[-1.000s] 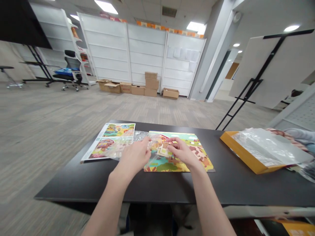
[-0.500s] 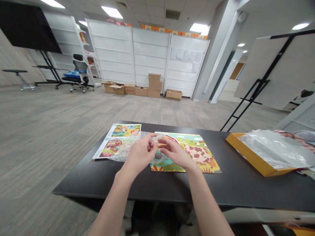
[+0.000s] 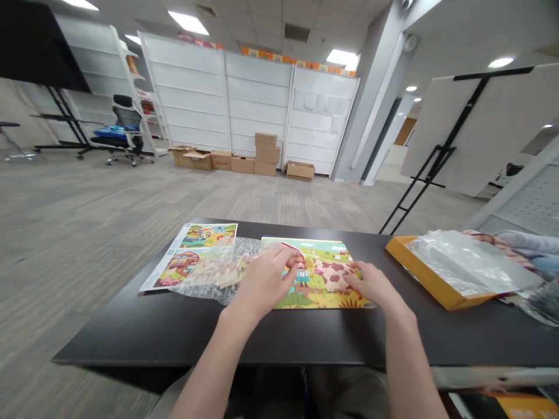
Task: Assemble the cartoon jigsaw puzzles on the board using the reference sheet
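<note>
A farm picture board (image 3: 323, 250) lies on the black table, showing a red barn, a figure in blue and a brown-spotted cow (image 3: 334, 274). My left hand (image 3: 268, 276) is over the board's left part, fingers curled in toward the thumb; what they hold, if anything, is hidden. At the board's right side, my right hand (image 3: 375, 285) has its thumb and fingers apart, with the tips at the cow's rear. Left of my left hand lies a clear plastic bag (image 3: 205, 285) with pale pieces in it, partly over a printed farm sheet (image 3: 170, 273).
An orange-yellow box (image 3: 419, 279) with clear plastic in it stands on the table's right side. Folded cloth (image 3: 515, 247) lies behind it. A small metallic item (image 3: 201, 234) rests on the printed sheet. Beyond the table stand cardboard boxes (image 3: 266, 154) and a board on an easel (image 3: 437, 160).
My hands have parted: the right one has moved right to the cow's rear, while the left stays over the board's left part. The camera view has turned slightly right.
</note>
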{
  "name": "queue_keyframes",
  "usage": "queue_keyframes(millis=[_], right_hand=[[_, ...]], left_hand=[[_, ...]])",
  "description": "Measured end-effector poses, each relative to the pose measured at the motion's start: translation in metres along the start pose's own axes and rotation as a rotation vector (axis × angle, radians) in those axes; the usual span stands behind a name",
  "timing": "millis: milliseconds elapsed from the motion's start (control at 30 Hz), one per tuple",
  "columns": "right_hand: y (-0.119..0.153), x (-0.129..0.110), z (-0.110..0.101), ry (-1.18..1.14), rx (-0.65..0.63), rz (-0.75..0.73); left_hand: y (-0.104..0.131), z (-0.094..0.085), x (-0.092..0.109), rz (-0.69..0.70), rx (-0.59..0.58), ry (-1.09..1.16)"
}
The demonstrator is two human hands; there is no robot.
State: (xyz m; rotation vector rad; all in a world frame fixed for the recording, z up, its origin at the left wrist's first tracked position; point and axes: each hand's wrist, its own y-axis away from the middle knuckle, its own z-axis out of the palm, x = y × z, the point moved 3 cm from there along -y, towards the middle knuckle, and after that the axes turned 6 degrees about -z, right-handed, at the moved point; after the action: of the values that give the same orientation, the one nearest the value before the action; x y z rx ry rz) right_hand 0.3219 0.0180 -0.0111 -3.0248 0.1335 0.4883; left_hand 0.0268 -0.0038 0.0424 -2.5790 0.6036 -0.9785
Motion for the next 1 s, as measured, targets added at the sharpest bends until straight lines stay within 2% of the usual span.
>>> queue_keyframes(millis=[100,233,367,533,633,767,833,1000], right_hand=[[0.001,0.012,0.004,0.034,-0.046,-0.001],[0.001,0.014,0.003,0.007,-0.002,0.012],[0.004,0.018,0.000,-0.044,-0.003,0.036],[0.008,0.024,-0.011,-0.155,0.062,0.066],[0.007,0.021,-0.015,-0.359,0.086,0.009],[0.006,0.009,-0.009,-0.677,-0.023,-0.082],[0.005,0.004,-0.004,-0.661,-0.069,-0.088],[0.003,0.003,0.002,-0.331,-0.087,-0.075]], left_hand=[[0.000,0.025,0.014,0.070,-0.160,-0.069],[0.000,0.055,0.018,0.081,-0.331,-0.228],[-0.003,0.068,0.013,0.032,-0.352,-0.306],[-0.003,0.072,0.006,-0.012,-0.404,-0.289],[-0.002,0.072,0.003,-0.018,-0.416,-0.264],[-0.001,0.074,0.003,-0.002,-0.397,-0.288],[-0.001,0.076,0.007,0.025,-0.369,-0.298],[-0.002,0.085,0.017,0.086,-0.346,-0.265]])
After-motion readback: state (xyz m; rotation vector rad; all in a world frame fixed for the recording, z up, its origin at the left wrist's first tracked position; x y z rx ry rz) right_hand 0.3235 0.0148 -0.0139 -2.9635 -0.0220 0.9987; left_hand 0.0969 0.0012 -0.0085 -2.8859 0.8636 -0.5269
